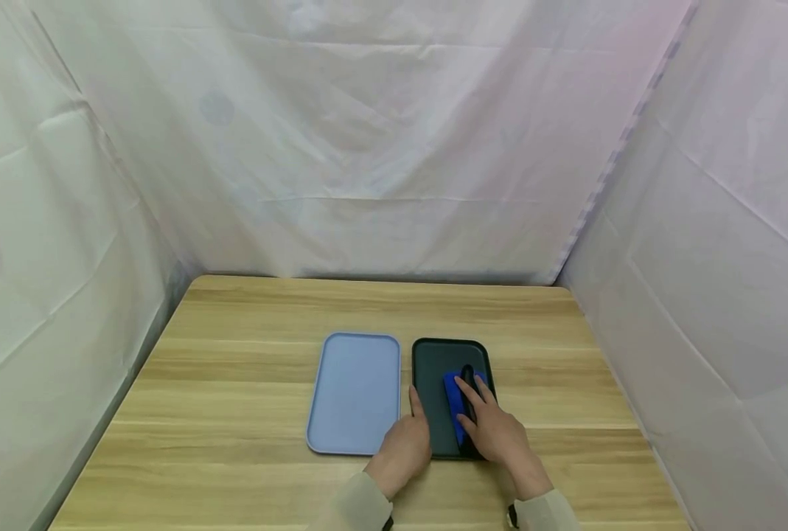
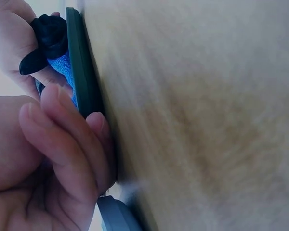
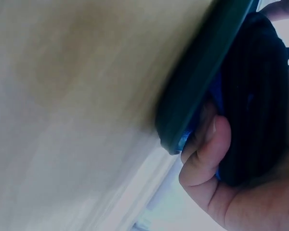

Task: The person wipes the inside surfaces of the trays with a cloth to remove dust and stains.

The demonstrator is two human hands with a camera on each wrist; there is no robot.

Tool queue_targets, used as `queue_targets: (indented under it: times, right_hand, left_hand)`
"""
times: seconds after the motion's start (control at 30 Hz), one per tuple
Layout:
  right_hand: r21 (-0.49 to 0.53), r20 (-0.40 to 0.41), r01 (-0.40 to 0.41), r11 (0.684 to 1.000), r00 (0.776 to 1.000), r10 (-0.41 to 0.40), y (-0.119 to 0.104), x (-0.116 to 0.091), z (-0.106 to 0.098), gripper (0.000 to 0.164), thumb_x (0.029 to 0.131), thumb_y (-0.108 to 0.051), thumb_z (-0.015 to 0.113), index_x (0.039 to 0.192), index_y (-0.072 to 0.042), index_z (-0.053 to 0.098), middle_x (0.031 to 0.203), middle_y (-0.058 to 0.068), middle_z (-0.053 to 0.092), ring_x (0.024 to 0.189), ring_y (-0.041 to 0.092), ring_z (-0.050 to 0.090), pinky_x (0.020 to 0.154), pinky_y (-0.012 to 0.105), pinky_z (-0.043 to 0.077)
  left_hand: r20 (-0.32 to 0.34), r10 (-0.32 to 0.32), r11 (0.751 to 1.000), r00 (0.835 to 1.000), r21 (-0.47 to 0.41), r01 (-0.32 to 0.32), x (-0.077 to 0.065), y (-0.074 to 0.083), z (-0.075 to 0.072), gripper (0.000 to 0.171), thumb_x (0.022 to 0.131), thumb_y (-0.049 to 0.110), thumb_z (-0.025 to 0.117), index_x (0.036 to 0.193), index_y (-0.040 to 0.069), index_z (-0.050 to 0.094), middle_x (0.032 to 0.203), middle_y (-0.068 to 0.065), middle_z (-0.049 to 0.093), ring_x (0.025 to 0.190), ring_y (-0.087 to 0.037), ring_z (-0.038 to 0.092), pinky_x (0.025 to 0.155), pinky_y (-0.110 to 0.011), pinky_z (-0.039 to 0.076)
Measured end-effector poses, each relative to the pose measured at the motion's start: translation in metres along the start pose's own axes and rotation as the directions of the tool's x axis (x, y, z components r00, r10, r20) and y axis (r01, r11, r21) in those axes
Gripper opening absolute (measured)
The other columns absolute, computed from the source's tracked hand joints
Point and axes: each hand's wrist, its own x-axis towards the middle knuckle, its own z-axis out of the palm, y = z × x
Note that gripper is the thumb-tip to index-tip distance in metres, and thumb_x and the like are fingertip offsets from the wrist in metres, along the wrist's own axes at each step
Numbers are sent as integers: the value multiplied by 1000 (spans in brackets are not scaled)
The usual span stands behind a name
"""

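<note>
A dark green tray lies on the wooden table, bearing a long black bundle that looks like folded fabric, on a blue textured cloth. My right hand grips the bundle from above, fingers spread to either side of it. In the right wrist view the black bundle bulges against the palm, with a fingertip tucked low beside the tray. My left hand is at the green tray's left edge, index finger straight along it. Its other fingers hang loosely curled in the left wrist view.
A light blue tray lies just left of the green one, with a narrow gap between them. White cloth sheets hang behind the wooden table and along both sides.
</note>
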Motion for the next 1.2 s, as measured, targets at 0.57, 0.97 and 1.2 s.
queue_targets:
  times: [0.57,0.97,1.2]
  right_hand:
    - [0,35,7,1000,999,-7,2,21,-7,69,102,-32,66,162,-35,34,171,16,25,46,17,49,47,34,38]
    - [-12,40,13,1000,999,-13,1,32,-15,67,102,-29,66,162,-31,35,170,20,26,55,17,54,48,35,39]
    - [-21,64,13,1000,998,-12,2,41,-20,68,103,-29,66,163,-31,34,171,19,23,63,20,61,50,35,41]
  left_hand:
    - [47,-11,1000,999,9,11,4,-2,-1,100,93,10,74,163,-7,6,61,-8,59,49,-16,53,50,-32,46]
    - [47,-9,1000,999,10,9,4,-3,0,102,92,12,75,163,-7,5,58,-7,57,49,-16,53,50,-32,46]
    - [40,-2,1000,999,23,1,3,-3,0,102,91,12,76,163,-8,6,59,-7,58,49,-16,54,51,-32,48]
